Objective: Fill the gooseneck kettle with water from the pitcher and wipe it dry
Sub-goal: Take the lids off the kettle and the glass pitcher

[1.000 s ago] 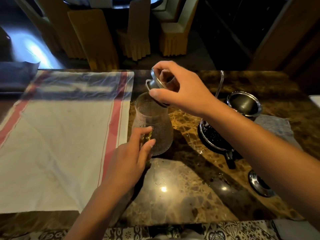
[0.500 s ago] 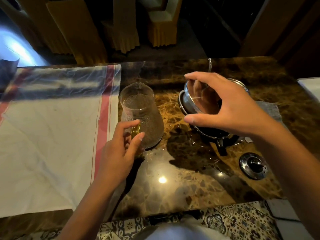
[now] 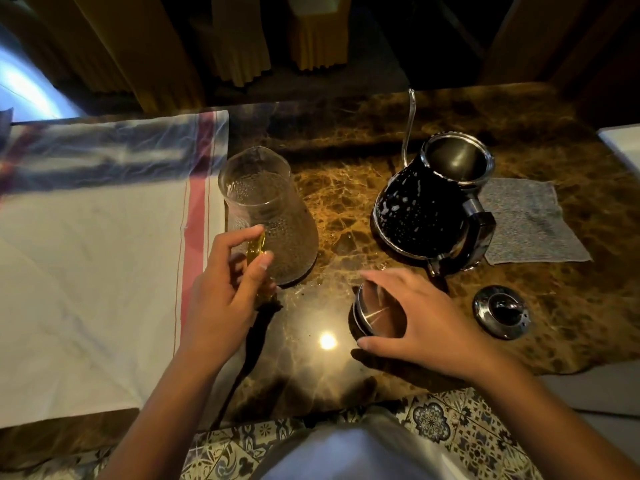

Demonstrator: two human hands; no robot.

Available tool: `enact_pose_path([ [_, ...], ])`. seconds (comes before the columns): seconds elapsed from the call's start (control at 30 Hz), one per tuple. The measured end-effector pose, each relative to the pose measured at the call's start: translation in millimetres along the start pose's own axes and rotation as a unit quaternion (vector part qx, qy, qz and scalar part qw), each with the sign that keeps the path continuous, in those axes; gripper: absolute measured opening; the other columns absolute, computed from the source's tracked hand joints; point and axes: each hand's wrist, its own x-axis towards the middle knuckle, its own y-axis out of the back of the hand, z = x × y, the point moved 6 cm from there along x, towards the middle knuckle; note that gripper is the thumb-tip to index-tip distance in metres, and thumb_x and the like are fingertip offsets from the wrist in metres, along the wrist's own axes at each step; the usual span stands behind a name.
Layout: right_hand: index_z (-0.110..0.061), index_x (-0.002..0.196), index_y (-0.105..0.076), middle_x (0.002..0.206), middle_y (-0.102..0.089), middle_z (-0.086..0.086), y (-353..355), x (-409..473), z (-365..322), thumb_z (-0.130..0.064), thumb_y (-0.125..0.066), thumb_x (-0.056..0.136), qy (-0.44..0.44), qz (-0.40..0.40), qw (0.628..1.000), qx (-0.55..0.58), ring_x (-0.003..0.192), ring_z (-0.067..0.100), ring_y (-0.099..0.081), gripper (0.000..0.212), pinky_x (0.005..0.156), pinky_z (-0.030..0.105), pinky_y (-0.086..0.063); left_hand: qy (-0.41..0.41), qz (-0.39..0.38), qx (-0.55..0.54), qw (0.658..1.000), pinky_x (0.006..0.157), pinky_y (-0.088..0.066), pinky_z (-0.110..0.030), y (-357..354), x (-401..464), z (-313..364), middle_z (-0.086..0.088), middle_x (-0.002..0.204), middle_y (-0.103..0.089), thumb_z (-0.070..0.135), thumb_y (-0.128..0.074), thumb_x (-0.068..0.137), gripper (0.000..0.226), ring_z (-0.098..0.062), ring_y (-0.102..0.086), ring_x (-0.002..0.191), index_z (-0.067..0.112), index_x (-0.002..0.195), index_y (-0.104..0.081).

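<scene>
Low centre of frame: the right hand point(image 3: 412, 317) is gripping the pitcher lid point(image 3: 375, 315), fingers curled round its rim, just above or on the marble surface point(image 3: 346, 188); contact cannot be confirmed. Mid-left, the left hand point(image 3: 221, 292) is pinching the pitcher point(image 3: 268, 220) handle. Upper right, the kettle point(image 3: 433, 206) is standing open, kettle lid point(image 3: 502, 311) lying apart, grey cloth point(image 3: 533, 226) beside it. Recommended: set the lid flat, well clear of the pouring path.

Both forearms are seen bare, with no sleeves, watch or rings. A pale grey-white garment point(image 3: 349, 452) is worn on the body, seen at the near edge.
</scene>
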Motion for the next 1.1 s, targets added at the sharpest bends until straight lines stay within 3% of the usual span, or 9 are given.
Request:
enact_pose_path([
  [0.17, -0.051, 0.156, -0.018, 0.154, -0.031, -0.023, -17, -2, 10, -0.086, -0.059, 0.067, -0.005, 0.004, 1.000, -0.015, 0.139, 0.007, -0.036, 0.103, 0.111, 0.035, -0.042, 0.000, 0.009, 0.009, 1.000, 0.068, -0.059, -0.022, -1, 0, 0, -0.010, 0.090, -0.071, 0.036, -0.053, 0.098, 0.034, -0.014, -0.076, 0.074, 0.033, 0.131, -0.050],
  [0.5, -0.042, 0.157, -0.027, 0.158, -0.033, -0.016, -26, -6, -1, -0.071, -0.070, 0.076, -0.002, 0.041, 0.995, -0.090, 0.132, 0.018, -0.041, 0.096, 0.106, 0.031, -0.038, 0.002, 0.010, -0.026, 1.000, 0.074, -0.064, -0.039, -1, 0, -2, -0.006, 0.078, -0.064, 0.034, -0.053, 0.099, 0.030, -0.022, -0.073, 0.073, 0.037, 0.129, -0.050],
  [0.63, -0.043, 0.157, -0.025, 0.156, -0.036, -0.012, -28, -5, -3, -0.074, -0.068, 0.074, -0.020, 0.032, 0.994, -0.107, 0.133, 0.018, -0.040, 0.098, 0.109, 0.034, -0.039, 0.001, 0.015, -0.016, 1.000, 0.069, -0.060, -0.031, -1, 0, -2, -0.007, 0.079, -0.066, 0.035, -0.053, 0.100, 0.030, -0.019, -0.075, 0.073, 0.038, 0.130, -0.050],
  [0.8, -0.043, 0.158, -0.021, 0.159, -0.034, -0.012, -25, -3, -6, -0.088, -0.060, 0.071, -0.032, 0.020, 0.991, -0.126, 0.138, 0.017, -0.038, 0.105, 0.113, 0.035, -0.037, 0.005, 0.012, -0.020, 1.000, 0.075, -0.063, -0.055, -2, -1, -3, -0.003, 0.082, -0.066, 0.036, -0.054, 0.100, 0.028, -0.021, -0.075, 0.074, 0.047, 0.126, -0.050],
  [0.9, -0.040, 0.157, -0.027, 0.159, -0.036, -0.015, -20, -7, -6, -0.095, -0.041, 0.077, -0.039, 0.041, 0.993, -0.106, 0.138, 0.013, -0.042, 0.099, 0.110, 0.034, -0.039, -0.002, 0.012, -0.007, 1.000, 0.073, -0.064, -0.049, -1, -1, -1, -0.002, 0.088, -0.067, 0.037, -0.053, 0.100, 0.028, -0.018, -0.075, 0.074, 0.045, 0.127, -0.050],
  [0.97, -0.037, 0.153, -0.036, 0.154, -0.044, -0.015, -13, -12, -7, -0.087, -0.033, 0.088, -0.034, 0.078, 0.992, -0.096, 0.134, 0.010, -0.048, 0.082, 0.105, 0.032, -0.041, -0.004, 0.016, -0.010, 1.000, 0.071, -0.065, -0.041, -1, -1, 0, -0.004, 0.087, -0.066, 0.036, -0.053, 0.099, 0.028, -0.017, -0.075, 0.073, 0.043, 0.126, -0.050],
  [1.1, -0.032, 0.148, -0.046, 0.150, -0.050, -0.014, -1, -17, -1, -0.066, -0.046, 0.098, -0.042, 0.093, 0.990, -0.094, 0.133, 0.009, -0.050, 0.060, 0.103, 0.030, -0.044, -0.006, 0.018, -0.010, 1.000, 0.067, -0.062, -0.030, -1, -1, 1, -0.011, 0.082, -0.065, 0.034, -0.053, 0.100, 0.031, -0.018, -0.074, 0.071, 0.034, 0.130, -0.050],
])
